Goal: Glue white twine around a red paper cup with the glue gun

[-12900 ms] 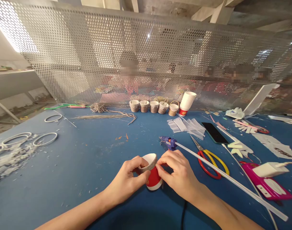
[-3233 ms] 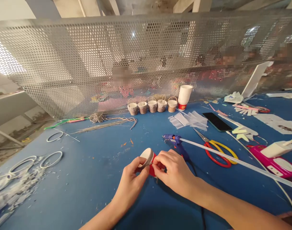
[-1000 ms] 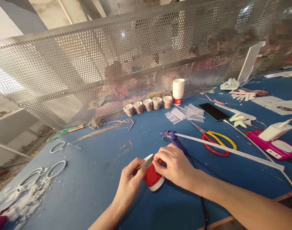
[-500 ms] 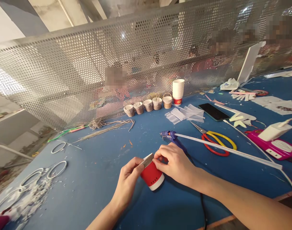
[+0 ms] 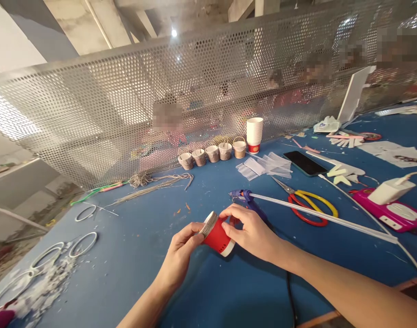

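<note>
A red paper cup [image 5: 218, 236] with a white band at one end is held tilted above the blue table. Greyish cord or strip wraps its upper end. My left hand [image 5: 183, 246] pinches that wrapped end between thumb and fingers. On the other side, my right hand [image 5: 246, 231] grips the cup's side, its fingers partly hidden behind the cup. Just beyond my right hand lies a blue glue gun [image 5: 244, 196] with a long clear glue stick [image 5: 324, 216] sticking out of its back.
Several small wrapped cups [image 5: 212, 154] and a stack of white paper cups [image 5: 254, 134] line the mesh screen [image 5: 119, 109]. Scissors [image 5: 307, 205], a phone [image 5: 304, 162], clear strips [image 5: 263, 165] and a pink power strip [image 5: 393, 214] lie right; cords [image 5: 153, 184] and white rings [image 5: 83, 244] left.
The cup has turned and tilted further, with its white-banded end swung up to the right. My right hand's fingers have shifted onto its side; the left keeps its pinch.
</note>
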`<state>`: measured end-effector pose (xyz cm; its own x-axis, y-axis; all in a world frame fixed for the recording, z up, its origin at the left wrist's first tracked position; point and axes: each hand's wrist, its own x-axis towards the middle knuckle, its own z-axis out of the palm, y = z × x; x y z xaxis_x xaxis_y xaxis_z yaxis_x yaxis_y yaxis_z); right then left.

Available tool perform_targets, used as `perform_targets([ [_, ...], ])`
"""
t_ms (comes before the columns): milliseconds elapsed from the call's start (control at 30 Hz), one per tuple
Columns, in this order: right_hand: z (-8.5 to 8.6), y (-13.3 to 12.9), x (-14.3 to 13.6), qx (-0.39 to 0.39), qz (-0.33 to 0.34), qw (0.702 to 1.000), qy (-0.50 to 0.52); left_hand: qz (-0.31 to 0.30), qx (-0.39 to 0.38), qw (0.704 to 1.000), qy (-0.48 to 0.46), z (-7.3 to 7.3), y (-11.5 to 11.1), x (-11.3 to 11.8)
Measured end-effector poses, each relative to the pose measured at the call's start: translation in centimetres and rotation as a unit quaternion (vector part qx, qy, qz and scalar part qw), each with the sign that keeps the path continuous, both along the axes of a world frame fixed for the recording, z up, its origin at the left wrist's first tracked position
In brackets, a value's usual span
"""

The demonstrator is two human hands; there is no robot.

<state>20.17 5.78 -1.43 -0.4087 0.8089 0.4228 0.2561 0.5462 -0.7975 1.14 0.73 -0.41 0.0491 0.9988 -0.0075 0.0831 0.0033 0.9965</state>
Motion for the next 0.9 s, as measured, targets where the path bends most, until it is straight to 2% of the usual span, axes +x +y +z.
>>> perform_targets([
  [100,-0.2,0.0,0.0,0.034,-0.010,0.999,-0.008,-0.018,-0.012,1.000,0.008,0.6,0.1,0.2],
  [200,-0.4,-0.2,-0.2,0.074,-0.017,0.997,-0.021,-0.011,-0.033,0.999,0.033,1.0,0.0,0.4],
  [400,-0.5,-0.8,-0.4,0.162,-0.024,0.986,-0.039,-0.008,-0.044,0.998,0.038,1.2,-0.4,1.0],
  [667,-0.1,-0.9,-0.2,0.107,-0.018,0.994,-0.002,0.008,0.004,0.998,0.064,1.1,-0.5,1.0],
  [900,-0.5,-0.6,-0.4,0.169,-0.032,0.985,0.003,0.005,0.009,0.996,0.089,1.2,-0.7,1.2],
])
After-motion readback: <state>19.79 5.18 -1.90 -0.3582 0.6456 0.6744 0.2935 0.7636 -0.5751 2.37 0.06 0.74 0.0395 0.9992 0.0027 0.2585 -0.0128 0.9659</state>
